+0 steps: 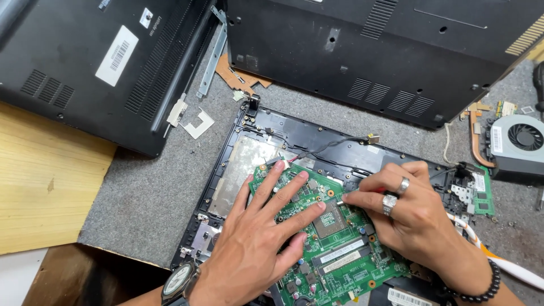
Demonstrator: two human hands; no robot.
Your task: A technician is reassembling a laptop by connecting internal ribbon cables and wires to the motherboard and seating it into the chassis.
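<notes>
My left hand (258, 238) lies spread flat on the green motherboard (334, 238), while my right hand (405, 207) pinches something small at its upper edge

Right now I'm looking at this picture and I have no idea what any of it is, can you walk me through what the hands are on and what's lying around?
There is one picture, from a camera on the person's head, looking down at their two bare hands. The left hand, with a wristwatch, lies flat, fingers spread, on a green circuit board. The right hand, with two rings and a bead bracelet, pinches at something small on the board's upper edge; what it is cannot be made out. The board sits in an opened black laptop shell on a grey mat. Two closed black laptops lie bottom-up behind it. A cooling fan with a copper pipe lies on the right, a wooden board on the left.
</notes>
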